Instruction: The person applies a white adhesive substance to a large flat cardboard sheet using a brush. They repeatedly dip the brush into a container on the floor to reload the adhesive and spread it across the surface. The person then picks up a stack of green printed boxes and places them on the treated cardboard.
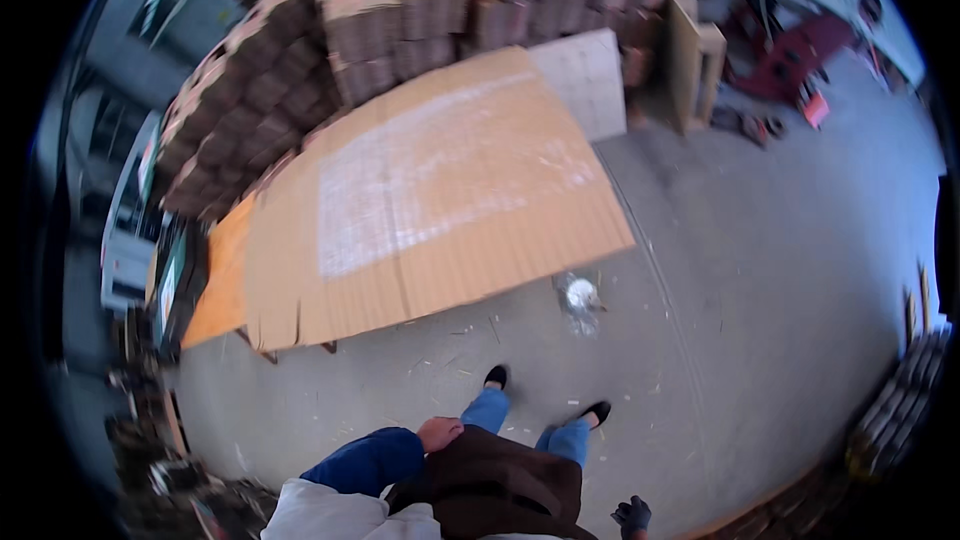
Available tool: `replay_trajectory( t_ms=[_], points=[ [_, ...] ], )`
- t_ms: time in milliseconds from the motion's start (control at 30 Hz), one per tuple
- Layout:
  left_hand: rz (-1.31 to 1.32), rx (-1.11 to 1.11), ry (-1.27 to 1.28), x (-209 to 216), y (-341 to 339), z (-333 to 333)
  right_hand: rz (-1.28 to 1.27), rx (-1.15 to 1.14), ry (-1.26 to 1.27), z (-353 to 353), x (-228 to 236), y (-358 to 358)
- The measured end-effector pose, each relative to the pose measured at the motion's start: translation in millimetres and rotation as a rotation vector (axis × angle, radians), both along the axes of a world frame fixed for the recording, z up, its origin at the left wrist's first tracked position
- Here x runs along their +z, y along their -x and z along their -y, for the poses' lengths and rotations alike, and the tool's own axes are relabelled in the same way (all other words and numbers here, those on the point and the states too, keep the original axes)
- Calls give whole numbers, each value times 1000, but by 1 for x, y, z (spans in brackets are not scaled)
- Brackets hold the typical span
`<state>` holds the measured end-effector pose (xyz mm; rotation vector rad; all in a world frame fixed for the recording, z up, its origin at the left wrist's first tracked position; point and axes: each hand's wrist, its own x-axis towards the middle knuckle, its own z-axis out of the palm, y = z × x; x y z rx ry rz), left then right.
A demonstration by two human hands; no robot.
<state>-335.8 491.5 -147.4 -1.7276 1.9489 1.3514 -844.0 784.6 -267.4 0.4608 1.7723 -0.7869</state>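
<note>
My bare left hand [438, 433], below a dark blue sleeve, is in front of my waist at the upper edge of a dark brown apron [490, 475]. Its fingers are smeared, so their hold and any contact with the cloth are unclear. Down at the lower right, apart from the apron, hangs my right hand [632, 514] in a dark glove. Its fingers look curled, with no object visible in them. Beyond my feet lies a large brown cardboard sheet [480, 225] on a low support, partly covered with shiny clear film [375, 210].
Stacks of flat cardboard [395, 15] rise behind the sheet. A pale board [585, 80] and a wooden frame [685, 60] stand at its far right. Crumpled clear plastic [580, 297] lies on the grey floor [780, 270]. A dark red machine [800, 55] stands further right.
</note>
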Motion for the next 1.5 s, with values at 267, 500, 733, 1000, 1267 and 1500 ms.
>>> replay_trajectory(
  t_ms=[267, 500, 733, 1000, 1267, 1500],
  points=[
    [38, 457, -6, -38, -141, -104, 103, 253, 543, 219, 43, -19],
    [-47, 447, 226, -16, -286, -139, -217, 829, 525, 343, 168, -227],
    [-13, 617, 175, -5, -390, -179, -452, 1507, 1041, 413, 280, -468],
    [-103, 1306, -6, -21, -479, -211, -350, 1845, 1057, 477, 288, -664],
    [-27, 1891, -287, -37, -509, -441, 311, 2049, 1133, 419, 281, -990],
    [-11, 1820, -171, -59, -603, -551, 488, 2278, 1053, 328, 287, -1188]
  ],
)
